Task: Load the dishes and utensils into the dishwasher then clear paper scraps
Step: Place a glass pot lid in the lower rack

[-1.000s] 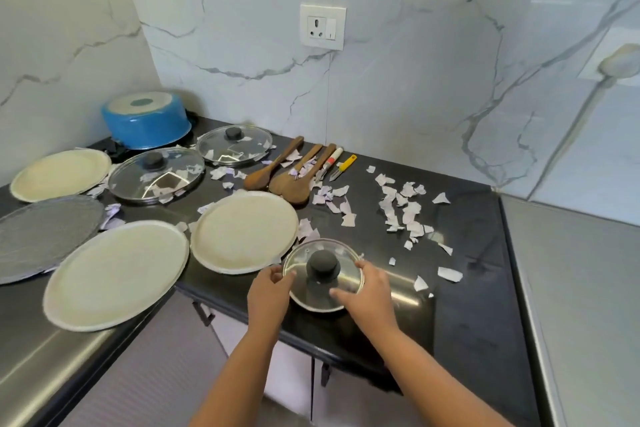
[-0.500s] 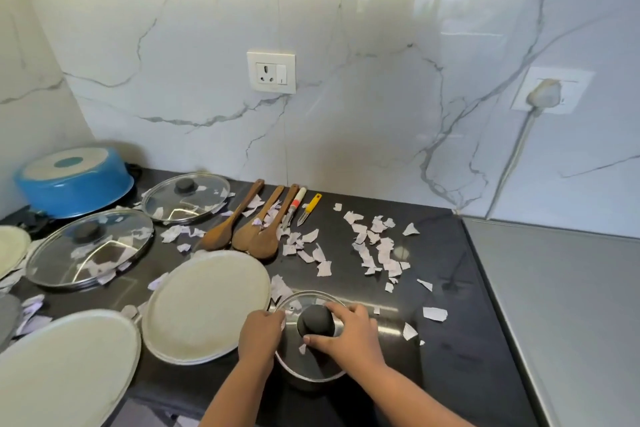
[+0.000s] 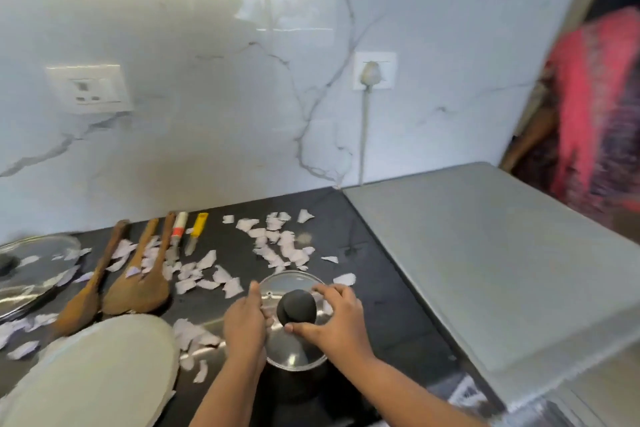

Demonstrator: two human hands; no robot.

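Observation:
A small glass lid (image 3: 294,350) with a black knob (image 3: 297,309) is tilted up off the black counter (image 3: 388,305). My left hand (image 3: 244,326) grips its left rim. My right hand (image 3: 337,321) holds the knob from the right. White paper scraps (image 3: 277,243) lie scattered behind the lid. Three wooden spoons (image 3: 138,281) and two small knives (image 3: 188,229) lie at the left. A cream plate (image 3: 93,378) sits at the lower left.
A larger glass lid (image 3: 31,270) lies at the far left. A grey appliance top (image 3: 485,253) adjoins the counter on the right. A person in a pink garment (image 3: 595,114) stands at the far right. Marble wall with two sockets behind.
The camera has swung right and closer. My right hand moved onto the knob and the small lid has lifted and tilted off the counter. A person came into view at the right.

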